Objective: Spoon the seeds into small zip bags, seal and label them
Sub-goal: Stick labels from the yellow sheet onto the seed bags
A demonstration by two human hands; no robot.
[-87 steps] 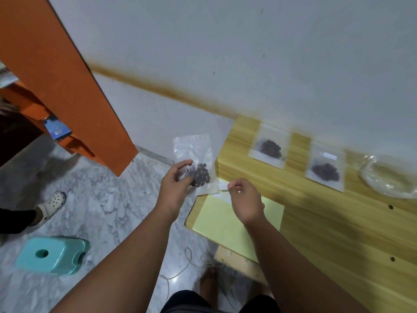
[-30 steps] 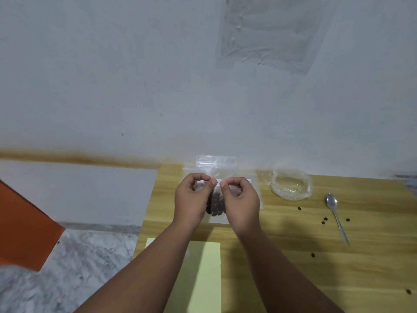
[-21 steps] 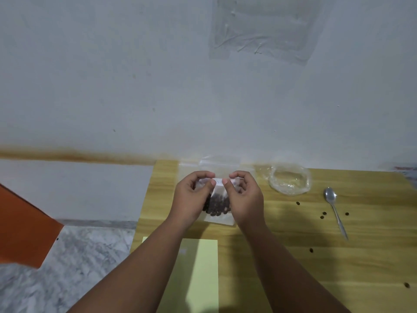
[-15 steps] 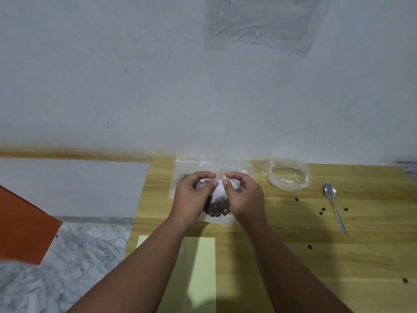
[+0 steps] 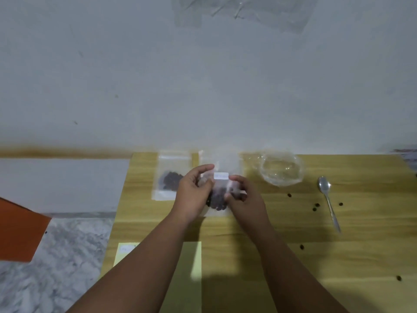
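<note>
Near the back edge of the desk [image 5: 293, 245], head view: left hand [image 5: 194, 195] and right hand [image 5: 244, 199] both pinch the zip bag [image 5: 216, 212], fingers curled on its side edges. Seeds [image 5: 217, 201] are bunched low inside, white label [image 5: 221, 176] up top between the thumbs. Risks, my read: the label creases or lifts if pressed over the seed lump. Can't tell if the zip is closed; if not, a tilt spills seeds, like the loose seeds [image 5: 317, 204] by the spoon [image 5: 329, 203]
</note>
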